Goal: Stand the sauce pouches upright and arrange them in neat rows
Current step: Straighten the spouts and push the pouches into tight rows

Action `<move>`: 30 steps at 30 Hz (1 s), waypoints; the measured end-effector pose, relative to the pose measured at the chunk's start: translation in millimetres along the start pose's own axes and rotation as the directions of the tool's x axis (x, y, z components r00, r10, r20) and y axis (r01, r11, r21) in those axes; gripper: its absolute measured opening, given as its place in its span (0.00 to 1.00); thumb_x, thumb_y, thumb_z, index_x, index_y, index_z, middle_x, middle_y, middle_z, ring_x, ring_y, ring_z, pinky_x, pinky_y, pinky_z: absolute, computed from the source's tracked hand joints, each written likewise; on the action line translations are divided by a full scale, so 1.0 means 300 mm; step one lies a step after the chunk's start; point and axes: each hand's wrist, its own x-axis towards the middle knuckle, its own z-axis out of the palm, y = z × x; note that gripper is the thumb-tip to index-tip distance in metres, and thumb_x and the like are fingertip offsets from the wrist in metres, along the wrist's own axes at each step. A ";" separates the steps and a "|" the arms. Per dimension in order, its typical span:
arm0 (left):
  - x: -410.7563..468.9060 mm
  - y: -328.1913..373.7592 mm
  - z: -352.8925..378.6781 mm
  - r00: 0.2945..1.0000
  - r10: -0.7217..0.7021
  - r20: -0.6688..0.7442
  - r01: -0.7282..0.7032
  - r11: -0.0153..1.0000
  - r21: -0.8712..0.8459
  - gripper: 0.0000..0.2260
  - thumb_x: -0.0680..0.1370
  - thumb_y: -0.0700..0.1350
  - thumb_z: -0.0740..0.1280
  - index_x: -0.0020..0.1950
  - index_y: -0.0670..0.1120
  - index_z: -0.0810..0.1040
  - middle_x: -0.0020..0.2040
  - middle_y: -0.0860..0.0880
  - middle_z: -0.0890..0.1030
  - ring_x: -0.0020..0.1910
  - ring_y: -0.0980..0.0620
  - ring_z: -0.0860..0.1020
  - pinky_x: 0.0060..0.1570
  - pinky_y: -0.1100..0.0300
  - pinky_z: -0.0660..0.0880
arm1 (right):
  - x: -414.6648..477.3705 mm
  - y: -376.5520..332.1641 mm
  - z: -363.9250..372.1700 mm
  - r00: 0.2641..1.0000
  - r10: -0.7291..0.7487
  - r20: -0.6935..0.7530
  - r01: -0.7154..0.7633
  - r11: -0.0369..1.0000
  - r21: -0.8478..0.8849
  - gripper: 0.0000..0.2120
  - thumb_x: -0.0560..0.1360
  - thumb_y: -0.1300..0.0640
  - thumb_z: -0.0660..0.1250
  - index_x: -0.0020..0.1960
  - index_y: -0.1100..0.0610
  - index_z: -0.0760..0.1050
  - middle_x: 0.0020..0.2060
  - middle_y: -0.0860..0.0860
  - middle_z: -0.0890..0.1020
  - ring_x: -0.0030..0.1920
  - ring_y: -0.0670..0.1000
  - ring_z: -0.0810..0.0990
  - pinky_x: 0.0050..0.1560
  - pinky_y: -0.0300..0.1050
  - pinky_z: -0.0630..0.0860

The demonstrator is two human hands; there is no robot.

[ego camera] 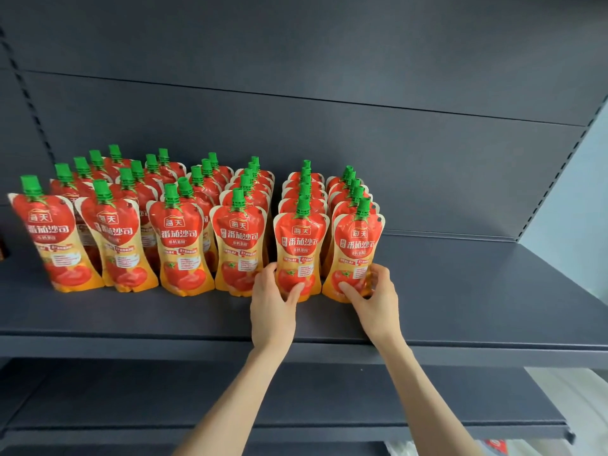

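Several red-and-orange tomato sauce pouches with green caps stand upright in rows on a dark grey shelf [460,297]. My left hand [273,301] grips the base of the front pouch of the second row from the right [301,245], thumb across its lower front. At the rightmost row, my right hand [375,297] holds the bottom of the front pouch [357,248], thumb on the front and fingers curled round its right edge. The rows on the left [108,238] lean a little and stand less evenly.
The shelf's right part is bare up to the slanted side bracket [559,179]. A dark back panel [296,93] rises behind the pouches. A lower shelf [131,406] lies below the front edge. Something dark brown peeks in at the far left edge [2,248].
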 end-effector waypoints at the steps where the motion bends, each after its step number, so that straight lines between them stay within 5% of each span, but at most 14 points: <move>1: -0.002 -0.002 0.000 1.000 0.000 0.003 0.000 1.000 0.004 0.24 0.73 0.53 0.70 0.65 0.45 0.68 0.60 0.47 0.75 0.58 0.48 0.76 0.52 0.49 0.79 | -0.002 0.001 0.000 1.000 -0.005 -0.005 0.005 1.000 -0.001 0.29 0.68 0.49 0.74 0.63 0.52 0.66 0.57 0.49 0.76 0.58 0.50 0.74 0.57 0.51 0.76; 7: 0.000 -0.015 0.008 1.000 0.024 0.004 -0.024 0.999 0.028 0.25 0.73 0.53 0.69 0.65 0.44 0.68 0.60 0.47 0.75 0.58 0.47 0.76 0.52 0.48 0.79 | 0.004 0.003 -0.002 1.000 -0.012 0.026 0.011 1.000 0.022 0.28 0.69 0.53 0.74 0.63 0.53 0.65 0.55 0.48 0.77 0.54 0.49 0.76 0.55 0.45 0.75; 18: 0.003 -0.018 0.010 1.000 0.009 0.017 -0.008 1.000 -0.005 0.24 0.73 0.52 0.69 0.65 0.46 0.68 0.61 0.48 0.75 0.60 0.48 0.76 0.54 0.48 0.78 | 0.010 0.017 0.001 1.000 -0.005 0.025 0.005 1.000 0.012 0.28 0.69 0.51 0.74 0.63 0.52 0.64 0.57 0.51 0.77 0.57 0.52 0.76 0.58 0.52 0.76; 30: 0.002 0.004 0.017 1.000 -0.004 -0.006 0.005 0.996 0.086 0.28 0.70 0.59 0.69 0.64 0.47 0.66 0.60 0.48 0.74 0.58 0.49 0.75 0.50 0.53 0.78 | 0.003 0.006 -0.002 0.999 -0.026 0.022 0.025 0.998 0.063 0.29 0.68 0.52 0.74 0.63 0.53 0.64 0.55 0.48 0.77 0.55 0.48 0.77 0.54 0.44 0.76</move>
